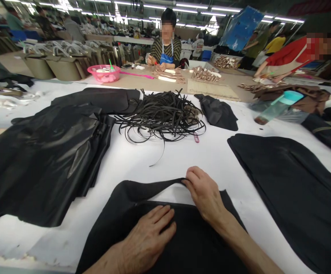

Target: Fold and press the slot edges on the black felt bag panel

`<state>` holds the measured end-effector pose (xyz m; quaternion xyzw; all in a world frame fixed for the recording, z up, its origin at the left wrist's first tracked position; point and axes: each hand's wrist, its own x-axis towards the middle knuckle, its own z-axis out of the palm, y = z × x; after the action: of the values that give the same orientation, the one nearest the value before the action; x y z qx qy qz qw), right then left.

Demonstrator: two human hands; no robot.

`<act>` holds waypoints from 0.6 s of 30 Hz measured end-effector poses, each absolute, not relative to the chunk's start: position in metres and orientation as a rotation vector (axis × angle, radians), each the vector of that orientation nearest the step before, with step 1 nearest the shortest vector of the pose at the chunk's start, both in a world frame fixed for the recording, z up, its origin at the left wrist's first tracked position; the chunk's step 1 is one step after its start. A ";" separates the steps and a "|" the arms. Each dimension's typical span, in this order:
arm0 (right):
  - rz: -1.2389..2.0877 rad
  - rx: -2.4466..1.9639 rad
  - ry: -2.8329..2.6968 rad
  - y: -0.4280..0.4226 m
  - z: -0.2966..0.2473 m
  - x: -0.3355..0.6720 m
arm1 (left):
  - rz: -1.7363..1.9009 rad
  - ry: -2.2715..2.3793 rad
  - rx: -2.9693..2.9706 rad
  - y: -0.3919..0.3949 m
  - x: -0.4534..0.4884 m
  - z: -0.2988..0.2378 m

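The black cloth piece [119, 205] lies flat on the white table [188, 156] right at the near edge, directly under both of the person's hands, with its upper edge curving up to a peak where a strip of white table shows through beneath the fold. The left hand [149, 238] rests palm down on the middle of the cloth, fingers stretched out, close together and pressed flat, gripping nothing. The right hand [206, 194] sits just beyond it at the top edge, its fingers curled down and its fingertips nipping the raised rim of the cloth at that peak. Further up the table, well apart from the hands, is a tangled heap of black straps [161, 114] with a small pink clip [196, 137] just beside its right side. To the left lies a stack of shiny black sheets [45, 160], to the right a big black panel [290, 182], and near the straps a smaller crumpled black piece [219, 112]. A clear bottle with a teal cap [276, 106] lies tilted on the far right. At the next table there is a pink bowl [104, 73], and a co-worker in a striped top and blue apron [167, 47] sits behind it, hands on pale strips.
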<state>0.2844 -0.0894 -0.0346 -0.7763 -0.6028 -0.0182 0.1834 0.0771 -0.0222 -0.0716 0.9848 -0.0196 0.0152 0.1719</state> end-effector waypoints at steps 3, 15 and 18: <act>-0.400 -2.129 -1.698 -0.096 -0.022 0.283 | 0.053 -0.046 2.800 -0.025 0.074 -0.074; -0.654 -1.913 -2.040 -0.108 0.007 0.279 | -0.007 0.422 2.351 -0.033 0.145 -0.044; -0.711 -1.923 -2.053 -0.105 -0.005 0.285 | -0.099 0.456 2.366 -0.035 0.158 -0.047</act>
<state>0.2849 -0.1050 -0.0045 -0.6579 -0.7026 -0.2432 0.1198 0.1583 -0.0346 -0.0471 0.9165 0.1764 -0.0384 0.3568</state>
